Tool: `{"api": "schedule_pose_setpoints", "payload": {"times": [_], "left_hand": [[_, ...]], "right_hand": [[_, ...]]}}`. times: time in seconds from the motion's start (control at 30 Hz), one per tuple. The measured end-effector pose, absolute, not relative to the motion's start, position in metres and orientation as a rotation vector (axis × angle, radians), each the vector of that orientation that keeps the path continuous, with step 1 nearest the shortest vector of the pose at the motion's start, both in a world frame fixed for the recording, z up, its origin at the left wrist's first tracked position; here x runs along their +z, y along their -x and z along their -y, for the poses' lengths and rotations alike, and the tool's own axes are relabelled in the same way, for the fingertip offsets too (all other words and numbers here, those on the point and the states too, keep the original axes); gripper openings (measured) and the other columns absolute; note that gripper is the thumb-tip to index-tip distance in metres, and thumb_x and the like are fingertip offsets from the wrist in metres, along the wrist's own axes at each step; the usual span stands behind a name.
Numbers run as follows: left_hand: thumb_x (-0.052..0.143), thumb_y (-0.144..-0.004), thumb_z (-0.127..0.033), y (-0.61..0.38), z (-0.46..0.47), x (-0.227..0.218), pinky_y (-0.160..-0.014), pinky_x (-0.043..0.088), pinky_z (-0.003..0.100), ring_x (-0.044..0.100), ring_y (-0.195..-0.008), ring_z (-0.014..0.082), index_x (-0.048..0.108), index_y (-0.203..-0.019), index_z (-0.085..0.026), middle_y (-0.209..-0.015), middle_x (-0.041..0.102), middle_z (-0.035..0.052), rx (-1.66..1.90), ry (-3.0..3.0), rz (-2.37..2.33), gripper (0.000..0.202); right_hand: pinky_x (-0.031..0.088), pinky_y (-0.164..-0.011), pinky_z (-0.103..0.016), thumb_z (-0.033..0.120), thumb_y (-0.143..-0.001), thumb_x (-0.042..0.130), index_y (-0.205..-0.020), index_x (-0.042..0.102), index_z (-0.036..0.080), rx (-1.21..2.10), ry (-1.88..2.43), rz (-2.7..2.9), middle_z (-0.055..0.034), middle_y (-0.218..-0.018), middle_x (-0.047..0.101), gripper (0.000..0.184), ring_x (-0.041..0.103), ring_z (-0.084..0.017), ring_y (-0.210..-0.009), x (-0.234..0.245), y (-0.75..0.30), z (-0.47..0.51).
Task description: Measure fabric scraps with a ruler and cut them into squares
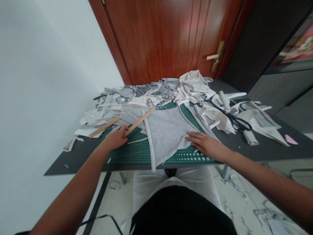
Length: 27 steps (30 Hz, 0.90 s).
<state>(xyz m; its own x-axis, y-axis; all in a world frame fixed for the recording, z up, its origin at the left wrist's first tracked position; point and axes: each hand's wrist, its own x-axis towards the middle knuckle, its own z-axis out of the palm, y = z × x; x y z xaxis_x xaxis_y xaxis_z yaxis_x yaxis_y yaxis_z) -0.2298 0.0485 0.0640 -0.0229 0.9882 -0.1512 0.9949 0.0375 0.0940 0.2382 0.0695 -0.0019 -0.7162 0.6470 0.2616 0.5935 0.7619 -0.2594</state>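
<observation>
A piece of grey fabric [166, 130] lies spread on a green cutting mat [137, 151] on the dark table. My right hand [204, 143] rests flat on the fabric's right edge, fingers stretched out and pointing left. My left hand [116, 138] is closed round the near end of a wooden ruler [139, 121], which slants up and to the right across the mat. A second wooden ruler [105, 126] lies just to the left of it.
A heap of grey and white fabric scraps [156, 94] covers the back of the table [264, 147]. Black scissors [238, 122] lie among scraps at the right. A pink chalk piece [290, 139] sits near the right edge. Behind stands a wooden door [171, 36].
</observation>
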Motion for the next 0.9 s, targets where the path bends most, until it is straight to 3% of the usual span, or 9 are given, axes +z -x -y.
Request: {"api": "schedule_pose_setpoints", "payload": {"times": [0.1, 0.23, 0.3, 0.4, 0.5, 0.6, 0.73, 0.8, 0.9], "left_hand": [[0.054, -0.079, -0.022, 0.246, -0.049, 0.064, -0.082, 0.047, 0.038, 0.066, -0.098, 0.031, 0.048, -0.129, -0.021, -0.103, 0.067, 0.0091, -0.159, -2.04, -2.213, 0.051], [0.058, -0.079, -0.021, 0.234, -0.045, 0.073, -0.098, 0.045, 0.052, 0.053, -0.127, 0.0419, 0.055, -0.129, -0.018, -0.134, 0.054, 0.0197, -0.203, -2.161, -2.348, 0.05], [0.062, -0.081, -0.022, 0.206, -0.038, 0.078, -0.106, 0.04, 0.055, 0.048, -0.133, 0.0416, 0.057, -0.132, -0.021, -0.141, 0.049, 0.0184, -0.134, -2.348, -2.228, 0.052], [0.074, -0.079, -0.027, 0.155, -0.027, 0.082, -0.116, 0.031, 0.047, 0.043, -0.139, 0.0334, 0.059, -0.135, -0.032, -0.15, 0.047, 0.0085, -0.036, -2.553, -1.486, 0.058], [0.081, -0.077, -0.028, 0.121, -0.024, 0.081, -0.113, 0.031, 0.04, 0.049, -0.133, 0.029, 0.07, -0.121, -0.034, -0.142, 0.054, 0.0044, -0.127, -2.454, -1.037, 0.046], [0.083, -0.072, -0.024, 0.117, -0.034, 0.079, -0.105, 0.032, 0.036, 0.054, -0.121, 0.0264, 0.075, -0.099, -0.028, -0.118, 0.064, 0.0024, -0.209, -2.373, -1.021, 0.029], [0.073, -0.075, -0.02, 0.138, -0.052, 0.08, -0.094, 0.038, 0.032, 0.059, -0.101, 0.0221, 0.07, -0.081, -0.022, -0.092, 0.066, -0.0004, -0.193, -2.266, -1.092, 0.007], [0.067, -0.077, -0.023, 0.15, -0.062, 0.085, -0.085, 0.042, 0.029, 0.06, -0.088, 0.0194, 0.066, -0.08, -0.021, -0.084, 0.065, -0.0016, -0.032, -2.172, -1.171, 0.004], [0.066, -0.079, -0.033, 0.164, -0.082, 0.097, -0.075, 0.047, 0.029, 0.061, -0.082, 0.0184, 0.063, -0.086, -0.02, -0.085, 0.066, -0.0012, 0.504, -1.917, -1.328, 0.015]], "right_hand": [[0.051, -0.111, -0.05, 0.022, -0.101, 0.049, -0.138, 0.067, 0.023, 0.26, 0.92, 2.592, -0.0104, -0.14, 0.066, 0.041, 0.061, -0.027, -0.129, 0.003, -0.237, -0.069], [0.055, -0.102, -0.05, 0.022, -0.1, 0.051, -0.125, 0.074, 0.022, 0.186, 0.904, 2.623, -0.0104, -0.126, 0.072, 0.034, 0.066, -0.028, -0.115, 0.009, -0.235, -0.069], [0.055, -0.098, -0.049, 0.024, -0.1, 0.052, -0.121, 0.075, 0.022, 0.128, 0.913, 2.636, -0.0105, -0.12, 0.074, 0.031, 0.066, -0.028, -0.109, 0.012, -0.231, -0.07], [0.055, -0.098, -0.048, 0.027, -0.102, 0.05, -0.123, 0.074, 0.019, 0.161, 0.911, 2.634, -0.0111, -0.117, 0.074, 0.033, 0.067, -0.028, -0.107, 0.018, -0.222, -0.071], [0.056, -0.098, -0.045, 0.028, -0.104, 0.044, -0.128, 0.072, 0.017, 0.301, 0.964, 2.572, -0.0124, -0.117, 0.075, 0.038, 0.069, -0.027, -0.107, 0.026, -0.215, -0.074], [0.056, -0.097, -0.044, 0.027, -0.103, 0.043, -0.128, 0.071, 0.017, 0.388, 1.074, 2.495, -0.0127, -0.119, 0.076, 0.039, 0.071, -0.027, -0.107, 0.036, -0.218, -0.08], [0.055, -0.096, -0.039, 0.013, -0.096, 0.044, -0.125, 0.069, 0.019, 0.361, 1.147, 2.432, -0.0108, -0.12, 0.074, 0.039, 0.072, -0.026, -0.107, 0.045, -0.231, -0.089], [0.054, -0.096, -0.037, 0.008, -0.092, 0.043, -0.125, 0.067, 0.02, 0.331, 1.13, 2.439, -0.0105, -0.121, 0.073, 0.042, 0.071, -0.025, -0.108, 0.049, -0.237, -0.095], [0.053, -0.092, -0.036, 0.004, -0.087, 0.043, -0.122, 0.063, 0.018, 0.27, 1.165, 2.411, -0.0129, -0.12, 0.07, 0.042, 0.069, -0.026, -0.105, 0.061, -0.239, -0.106]]}}
